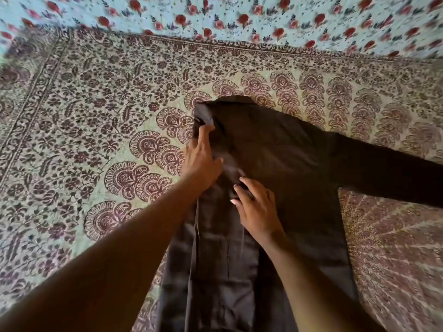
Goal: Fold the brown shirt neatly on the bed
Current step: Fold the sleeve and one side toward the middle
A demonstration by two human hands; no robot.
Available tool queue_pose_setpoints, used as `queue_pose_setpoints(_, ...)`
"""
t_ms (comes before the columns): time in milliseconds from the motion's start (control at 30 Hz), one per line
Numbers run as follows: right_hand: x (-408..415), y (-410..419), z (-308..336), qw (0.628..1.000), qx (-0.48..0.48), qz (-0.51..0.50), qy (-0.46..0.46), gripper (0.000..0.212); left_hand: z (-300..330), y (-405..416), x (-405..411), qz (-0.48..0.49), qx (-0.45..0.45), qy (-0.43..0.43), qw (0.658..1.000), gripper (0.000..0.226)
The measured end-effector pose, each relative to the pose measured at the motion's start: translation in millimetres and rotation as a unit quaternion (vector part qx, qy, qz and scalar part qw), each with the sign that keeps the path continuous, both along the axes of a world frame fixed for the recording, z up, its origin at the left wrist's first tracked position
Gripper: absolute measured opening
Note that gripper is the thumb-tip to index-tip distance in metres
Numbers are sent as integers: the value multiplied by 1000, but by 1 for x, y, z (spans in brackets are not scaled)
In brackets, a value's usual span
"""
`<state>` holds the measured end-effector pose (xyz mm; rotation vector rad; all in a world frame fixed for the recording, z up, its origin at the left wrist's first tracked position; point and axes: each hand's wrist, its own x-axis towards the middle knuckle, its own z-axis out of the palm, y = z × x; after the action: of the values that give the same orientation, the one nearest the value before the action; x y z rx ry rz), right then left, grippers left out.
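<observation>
The brown shirt point(282, 149) lies flat on the bed, collar at the far end and hem toward me. Its left side and sleeve are folded over onto the body. The right sleeve point(388, 168) stretches out to the right edge of the view. My left hand point(203, 159) rests on the folded left shoulder, fingers spread and pressing the cloth. My right hand point(256, 207) lies on the folded sleeve near the shirt's middle, with its fingertips pinching a ridge of fabric.
A cream bedspread point(100, 121) with a maroon floral print covers the bed all around the shirt. Beyond its far border lies a light blue cloth with red roses point(239, 17).
</observation>
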<state>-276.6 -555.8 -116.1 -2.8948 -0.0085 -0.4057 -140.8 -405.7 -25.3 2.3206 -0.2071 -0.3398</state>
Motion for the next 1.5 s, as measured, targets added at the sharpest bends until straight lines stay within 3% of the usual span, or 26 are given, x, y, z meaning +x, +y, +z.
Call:
queue_pose_setpoints(133, 0, 2, -13, 999, -8, -3, -37, 35, -3, -29, 62, 22, -22, 14, 999, 57)
queue_pose_setpoints(267, 3, 2, -12, 1000, -2, -9, -21, 34, -11, -43, 97, 95, -71, 11, 993, 18)
queue_pose_setpoints(367, -5, -1, -14, 1000, -5, -13, -11, 35, -25, -48, 103, 138, -109, 57, 983, 34)
queue_pose_setpoints(500, 2, -3, -13, 1000, -2, -15, 8, 36, -29, -48, 115, 178, -104, 95, 974, 39)
queue_pose_setpoints(700, 8, -9, -12, 1000, 1, -9, -1, 35, -24, -46, 118, 108, -23, 81, 991, 49)
queue_pose_setpoints(833, 7, -6, -16, 1000, 1, -7, -5, 35, -22, -38, 111, 80, -26, 66, 994, 58)
queue_pose_setpoints(933, 10, -8, -17, 1000, 8, -8, -9, 35, -10, -36, 97, 65, 21, -32, 997, 62)
queue_pose_setpoints(1000, 10, -9, -17, 1000, 23, -9, -17, 33, -6, -33, 70, 46, 37, -152, 987, 36)
queue_pose_setpoints(1067, 12, -12, -16, 999, 45, -8, -19, 33, -12, -22, 41, -52, 29, -172, 983, 19)
queue_pose_setpoints(1133, 16, -15, -10, 998, 64, -4, -10, 36, -20, -8, 14, -173, 99, -92, 976, 35)
queue_pose_setpoints(1200, 22, -17, 0, 999, 49, -2, 12, 38, -25, 7, -6, -255, 199, -35, 946, 81)
queue_pose_setpoints(1300, 16, -14, 13, 997, -23, 19, 66, 47, -27, 18, -20, -324, 281, -28, 903, 124)
queue_pose_setpoints(1400, -27, 1, 17, 992, -51, 82, 86, 57, -28, 22, -38, -315, 315, -73, 892, 121)
queue_pose_setpoints(1500, -93, 25, 15, 980, -54, 147, 126, 54, -19, 24, -68, -281, 304, -110, 904, 93)
